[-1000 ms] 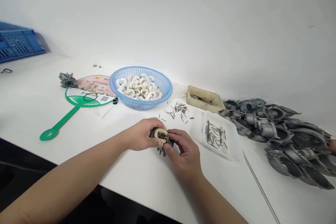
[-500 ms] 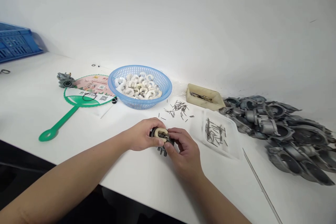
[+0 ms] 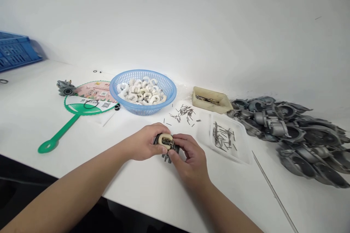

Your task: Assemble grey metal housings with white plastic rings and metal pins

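Carburetor float assembly (image 3: 166, 141) — a cream ring on a dark body, with prongs hanging below — is sitting at lower centre of the frame, and your left hand (image 3: 143, 142) and right hand (image 3: 191, 157) are gripping it, fingers curled closed around it. You're risking a fumble if that small grip slips, it seems, since anything dropped could land among the loose steel pins (image 3: 183, 113) lying just above your hands.

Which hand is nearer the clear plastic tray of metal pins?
Right. The right hand is just left of the clear plastic tray, not touching it; the left hand is farther left, beyond the right hand.
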A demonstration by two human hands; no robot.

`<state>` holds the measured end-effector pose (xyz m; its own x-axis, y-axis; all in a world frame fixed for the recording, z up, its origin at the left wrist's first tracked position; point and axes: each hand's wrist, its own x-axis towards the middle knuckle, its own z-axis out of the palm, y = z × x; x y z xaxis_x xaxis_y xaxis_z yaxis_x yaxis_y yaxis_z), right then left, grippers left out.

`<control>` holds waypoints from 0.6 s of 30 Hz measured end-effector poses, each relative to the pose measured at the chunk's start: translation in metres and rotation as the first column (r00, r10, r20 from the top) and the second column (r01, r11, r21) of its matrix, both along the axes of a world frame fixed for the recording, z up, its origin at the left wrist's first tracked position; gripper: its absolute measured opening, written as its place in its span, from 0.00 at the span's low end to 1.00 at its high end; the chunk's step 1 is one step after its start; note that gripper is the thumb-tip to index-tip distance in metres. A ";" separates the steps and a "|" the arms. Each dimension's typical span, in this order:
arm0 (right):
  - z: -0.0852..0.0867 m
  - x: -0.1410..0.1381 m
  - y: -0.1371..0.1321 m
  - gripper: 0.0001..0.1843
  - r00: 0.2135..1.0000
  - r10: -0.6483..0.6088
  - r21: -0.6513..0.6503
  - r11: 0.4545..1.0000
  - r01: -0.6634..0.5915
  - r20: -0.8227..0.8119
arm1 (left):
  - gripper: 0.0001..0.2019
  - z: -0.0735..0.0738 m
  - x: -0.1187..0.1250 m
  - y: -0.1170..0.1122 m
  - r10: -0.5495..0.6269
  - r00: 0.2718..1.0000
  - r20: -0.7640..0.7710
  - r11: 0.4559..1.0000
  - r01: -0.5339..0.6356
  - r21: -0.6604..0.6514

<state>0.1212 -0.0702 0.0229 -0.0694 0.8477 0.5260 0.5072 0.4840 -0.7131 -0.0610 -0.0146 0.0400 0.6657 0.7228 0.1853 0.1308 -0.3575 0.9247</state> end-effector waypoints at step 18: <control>0.001 0.001 0.001 0.10 1.000 -0.006 0.049 0.999 0.006 0.014 | 0.15 -0.011 0.004 0.001 -0.011 0.997 0.082 0.994 0.020 -0.104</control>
